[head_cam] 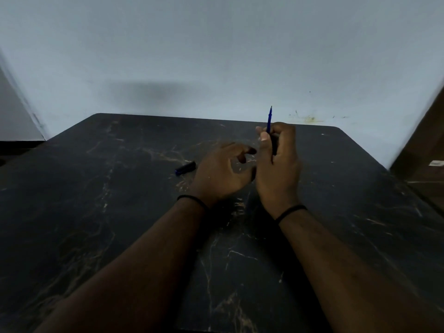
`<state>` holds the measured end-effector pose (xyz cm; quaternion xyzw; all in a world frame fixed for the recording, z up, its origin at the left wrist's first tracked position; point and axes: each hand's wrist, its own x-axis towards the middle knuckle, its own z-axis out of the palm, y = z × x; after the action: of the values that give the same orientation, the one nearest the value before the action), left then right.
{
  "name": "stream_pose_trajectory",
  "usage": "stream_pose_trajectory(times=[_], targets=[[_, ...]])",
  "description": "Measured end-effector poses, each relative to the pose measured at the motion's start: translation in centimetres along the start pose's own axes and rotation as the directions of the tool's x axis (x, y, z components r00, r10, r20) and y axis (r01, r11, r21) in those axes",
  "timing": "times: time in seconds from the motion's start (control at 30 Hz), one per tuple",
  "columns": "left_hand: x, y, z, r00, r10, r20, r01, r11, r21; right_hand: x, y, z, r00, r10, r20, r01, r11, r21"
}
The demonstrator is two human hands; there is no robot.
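On the dark table (96, 236), the left hand (223, 174) hovers, fingers loosely curled and apparently empty, with the pen cap (185, 168) lying just left of it. Beyond, the right hand (278, 159) grips the blue pen (269, 118) upright. It looks uncapped; recapping would need the cap fetched and aligned.

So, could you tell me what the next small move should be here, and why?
Probably the left hand should reach for the cap lying on the table beside it: the right hand grips the pen upright, tip bare, and the left seems to hold nothing.
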<state>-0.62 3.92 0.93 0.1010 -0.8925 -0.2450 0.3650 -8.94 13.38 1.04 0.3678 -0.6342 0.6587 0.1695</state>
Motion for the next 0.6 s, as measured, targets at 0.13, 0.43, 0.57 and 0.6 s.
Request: stream_pose_trajectory(times=[0.13,0.43,0.57,0.6], targets=[[0.2,1.0,0.2,1.000,0.000,-0.005,0.000,0.999,-0.035,-0.2,-0.3,0.3,0.997,0.030,0.075,-0.034,0.998,0.047],[0.5,0.1,0.0,0.990,-0.111,-0.088,0.123,0.983,0.140,1.0,-2.0,-0.8,0.942,-0.226,-0.249,0.284,0.931,0.228],[0.6,-0.5,-0.3,0.962,-0.193,-0.195,0.224,0.962,0.153,1.6,-0.6,-2.0,0.976,-0.120,-0.182,0.095,0.985,-0.141],[0.6,-0.6,-0.4,0.956,-0.199,-0.215,0.236,0.959,0.160,1.5,-0.1,-2.1,0.996,-0.022,-0.090,-0.004,0.960,-0.280]])
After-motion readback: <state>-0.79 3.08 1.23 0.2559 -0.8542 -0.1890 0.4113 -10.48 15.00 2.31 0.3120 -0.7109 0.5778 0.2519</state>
